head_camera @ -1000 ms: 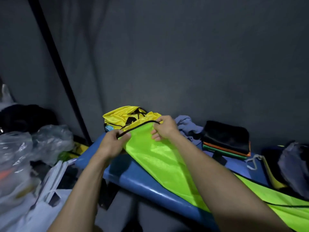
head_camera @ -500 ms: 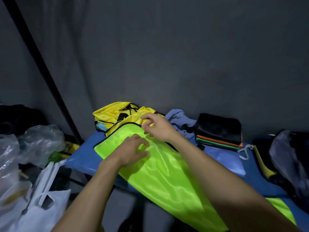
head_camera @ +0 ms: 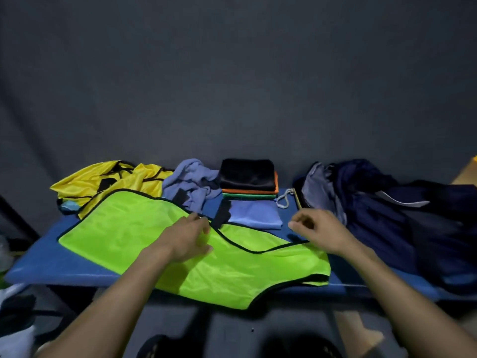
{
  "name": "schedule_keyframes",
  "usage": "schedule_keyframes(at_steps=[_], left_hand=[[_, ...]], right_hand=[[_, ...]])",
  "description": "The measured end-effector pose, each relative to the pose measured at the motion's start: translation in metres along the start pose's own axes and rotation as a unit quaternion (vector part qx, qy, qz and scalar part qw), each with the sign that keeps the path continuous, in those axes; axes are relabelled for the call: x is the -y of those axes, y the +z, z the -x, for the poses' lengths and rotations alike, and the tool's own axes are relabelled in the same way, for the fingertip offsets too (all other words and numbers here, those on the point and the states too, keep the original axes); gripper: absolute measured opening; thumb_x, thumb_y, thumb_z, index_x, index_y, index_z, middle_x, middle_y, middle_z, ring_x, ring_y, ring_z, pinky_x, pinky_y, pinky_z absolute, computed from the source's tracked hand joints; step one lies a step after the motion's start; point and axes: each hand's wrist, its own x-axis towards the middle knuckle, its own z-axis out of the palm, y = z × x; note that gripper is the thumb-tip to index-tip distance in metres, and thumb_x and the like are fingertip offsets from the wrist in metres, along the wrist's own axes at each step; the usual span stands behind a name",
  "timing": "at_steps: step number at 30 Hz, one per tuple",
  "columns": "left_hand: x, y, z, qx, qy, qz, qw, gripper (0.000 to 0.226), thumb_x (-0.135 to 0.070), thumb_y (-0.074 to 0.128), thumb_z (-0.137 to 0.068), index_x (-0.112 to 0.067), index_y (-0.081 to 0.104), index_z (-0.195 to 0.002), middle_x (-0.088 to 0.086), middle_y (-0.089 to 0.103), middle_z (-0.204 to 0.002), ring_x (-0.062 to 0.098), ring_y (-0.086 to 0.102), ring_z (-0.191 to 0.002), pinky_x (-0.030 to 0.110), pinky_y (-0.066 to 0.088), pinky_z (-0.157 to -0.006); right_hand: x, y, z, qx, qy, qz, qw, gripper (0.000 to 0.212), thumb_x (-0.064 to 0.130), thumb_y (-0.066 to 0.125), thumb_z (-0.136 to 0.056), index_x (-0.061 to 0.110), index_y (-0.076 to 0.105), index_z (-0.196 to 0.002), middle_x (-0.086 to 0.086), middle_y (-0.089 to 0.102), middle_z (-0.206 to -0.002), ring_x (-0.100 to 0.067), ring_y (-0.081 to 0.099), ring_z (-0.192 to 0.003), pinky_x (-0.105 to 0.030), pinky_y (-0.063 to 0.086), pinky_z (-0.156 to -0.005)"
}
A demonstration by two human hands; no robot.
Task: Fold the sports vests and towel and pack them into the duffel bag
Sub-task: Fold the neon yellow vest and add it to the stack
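A neon green vest [head_camera: 124, 228] with black trim lies flat across the blue bench [head_camera: 38, 264], its lower part hanging over the front edge. My left hand [head_camera: 188, 239] rests on the vest's middle near the black neckline trim, fingers relaxed. Over the vest's right shoulder strap hovers my right hand [head_camera: 317, 233], its fingers loosely curled and holding nothing. A crumpled yellow vest [head_camera: 103, 182] lies at the back left. A folded stack of black, orange and green vests [head_camera: 249, 180] sits at the back. A dark navy duffel bag [head_camera: 387, 215] slumps at the right.
A crumpled blue-grey towel [head_camera: 191, 182] lies between the yellow vest and the stack, and a folded blue cloth [head_camera: 254, 215] lies in front of the stack. A white cord loop [head_camera: 284, 200] sits by the bag. A dark curtain hangs behind the bench.
The view swung right and the bag came into sight. Both hands let go of the vest's top hem; the vest now lies spread flat, and my right hand moved right to the shoulder strap.
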Motion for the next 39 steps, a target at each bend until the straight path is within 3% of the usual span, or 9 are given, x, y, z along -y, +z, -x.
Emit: schedule_keyframes(at_steps=[5, 13, 16, 19, 23, 29, 32, 36, 39], left_hand=[[-0.009, 0.014, -0.009, -0.013, -0.035, -0.057, 0.998, 0.035, -0.056, 0.056, -0.097, -0.025, 0.049, -0.112, -0.001, 0.047, -0.119, 0.023, 0.045, -0.107, 0.042, 0.051, -0.087], [-0.028, 0.014, -0.020, -0.092, -0.076, -0.114, 0.986, 0.034, -0.056, 0.046, -0.102, -0.023, 0.051, -0.093, -0.002, 0.050, -0.098, 0.022, 0.051, -0.096, 0.035, 0.042, -0.068], [-0.044, 0.010, -0.022, -0.123, -0.021, -0.099, 0.987, 0.029, -0.047, 0.055, -0.101, -0.024, 0.049, -0.084, -0.007, 0.052, -0.083, 0.015, 0.049, -0.074, 0.030, 0.035, -0.057], [-0.061, 0.013, -0.021, -0.059, 0.124, 0.057, 0.989, 0.023, -0.042, 0.065, -0.097, -0.029, 0.053, -0.083, -0.010, 0.057, -0.078, 0.008, 0.052, -0.069, 0.025, 0.039, -0.059], [-0.085, 0.036, -0.032, 0.000, 0.182, 0.134, 0.974, 0.024, -0.048, 0.071, -0.091, -0.031, 0.057, -0.101, -0.016, 0.059, -0.097, 0.002, 0.057, -0.088, 0.019, 0.047, -0.077], [-0.092, 0.046, -0.054, 0.007, 0.156, 0.053, 0.986, 0.044, -0.056, 0.063, -0.094, -0.023, 0.054, -0.122, -0.009, 0.048, -0.111, 0.010, 0.047, -0.099, 0.028, 0.041, -0.086], [-0.094, 0.043, -0.063, -0.044, 0.184, 0.046, 0.981, 0.035, -0.057, 0.056, -0.096, -0.025, 0.059, -0.111, -0.009, 0.051, -0.107, 0.013, 0.046, -0.099, 0.034, 0.046, -0.088], [-0.105, 0.033, -0.073, -0.051, 0.223, 0.152, 0.962, 0.018, -0.040, 0.055, -0.103, -0.029, 0.057, -0.089, -0.008, 0.057, -0.091, 0.010, 0.051, -0.087, 0.023, 0.042, -0.082], [-0.108, 0.028, -0.077, -0.012, 0.202, 0.195, 0.960, 0.019, -0.030, 0.053, -0.106, -0.020, 0.060, -0.092, -0.008, 0.058, -0.083, 0.003, 0.048, -0.072, 0.020, 0.040, -0.067]], right_hand=[[-0.030, -0.007, 0.023, 0.065, 0.065, -0.016, 0.996, 0.035, 0.053, 0.077, -0.084, 0.021, 0.070, -0.095, 0.003, 0.070, -0.085, -0.008, 0.061, -0.073, -0.026, 0.049, -0.069], [-0.050, -0.008, 0.031, 0.029, 0.181, -0.096, 0.978, 0.029, 0.035, 0.083, -0.082, 0.016, 0.069, -0.068, 0.015, 0.054, -0.050, 0.003, 0.050, -0.052, -0.018, 0.040, -0.057], [-0.052, -0.003, 0.032, 0.077, 0.200, -0.120, 0.969, 0.047, 0.049, 0.082, -0.080, 0.018, 0.053, -0.060, 0.010, 0.042, -0.051, -0.008, 0.038, -0.050, -0.027, 0.031, -0.055], [-0.050, 0.003, 0.030, 0.084, 0.202, -0.153, 0.964, 0.059, 0.045, 0.082, -0.081, 0.023, 0.035, -0.053, 0.004, 0.030, -0.055, -0.014, 0.028, -0.053, -0.030, 0.022, -0.058], [-0.041, 0.000, 0.028, 0.019, 0.226, -0.235, 0.945, 0.043, 0.027, 0.080, -0.085, 0.021, 0.047, -0.059, 0.016, 0.040, -0.045, -0.002, 0.039, -0.043, -0.023, 0.033, -0.054], [-0.023, -0.004, 0.037, -0.051, 0.153, -0.370, 0.915, 0.018, 0.014, 0.071, -0.095, 0.011, 0.058, -0.082, 0.014, 0.039, -0.044, -0.004, 0.035, -0.045, -0.024, 0.035, -0.052], [-0.017, -0.002, 0.040, -0.064, 0.129, -0.405, 0.903, 0.012, 0.009, 0.071, -0.093, 0.013, 0.060, -0.092, 0.015, 0.053, -0.051, 0.003, 0.044, -0.049, -0.015, 0.037, -0.057], [-0.016, 0.002, 0.037, -0.075, 0.151, -0.432, 0.886, 0.018, 0.013, 0.074, -0.091, 0.010, 0.066, -0.107, 0.011, 0.067, -0.076, 0.004, 0.060, -0.070, -0.011, 0.043, -0.071], [-0.016, 0.004, 0.036, -0.093, 0.193, -0.410, 0.886, 0.014, 0.020, 0.072, -0.092, 0.014, 0.066, -0.082, 0.007, 0.055, -0.065, -0.008, 0.051, -0.065, -0.020, 0.041, -0.063]])
